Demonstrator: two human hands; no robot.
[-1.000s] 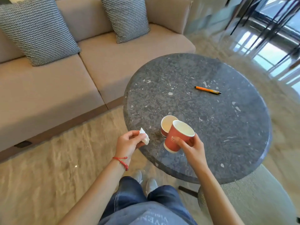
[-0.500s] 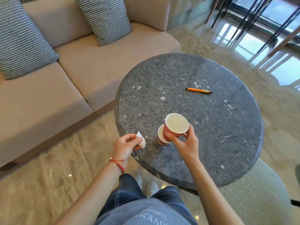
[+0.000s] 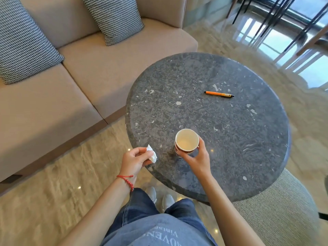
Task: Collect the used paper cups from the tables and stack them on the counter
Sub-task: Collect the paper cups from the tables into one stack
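My right hand grips a red paper cup with a white inside, upright near the front edge of the round dark stone table. The cup sits directly over the spot of the second red cup, which is hidden beneath it; only a red band shows under the rim. My left hand, with a red string bracelet at the wrist, pinches a crumpled white tissue at the table's left front edge.
An orange pen lies toward the far side of the table. A beige sofa with two houndstooth cushions stands left. A grey-green pouf is at the lower right. Chair legs stand at the far right.
My right hand has carried its red cup over the second cup and lowered it, so the second cup is now covered. My left hand keeps the tissue, nearly still.
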